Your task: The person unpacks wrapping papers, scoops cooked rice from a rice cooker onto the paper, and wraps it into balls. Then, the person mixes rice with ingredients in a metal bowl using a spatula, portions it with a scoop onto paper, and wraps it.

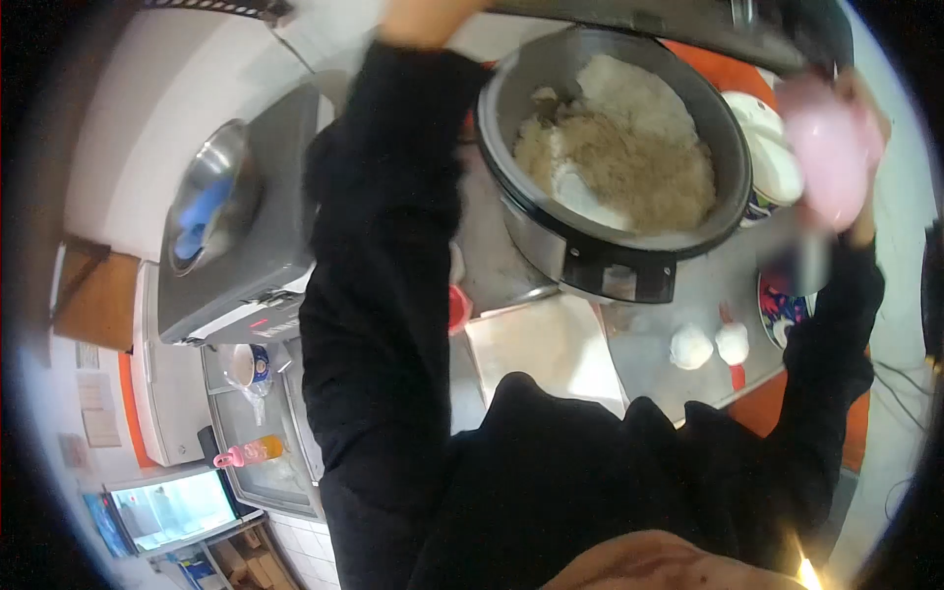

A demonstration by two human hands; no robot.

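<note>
Grips a glossy pink rounded item, perhaps a plastic bowl, in the bare right hand, with its long axis roughly from eleven to five o'clock. Has the round, black-rimmed silver cooker toward nine o'clock from that item, open, full of pale, rice-like grains and standing on the grey metal bench. Holds the pink item just outside the rim, beside white rounded dishes. Has the bare left hand at the cooker's ten o'clock, farther from the pink item and cut off above; cannot tell whether open, closed or touching the dark raised lid at twelve o'clock
</note>
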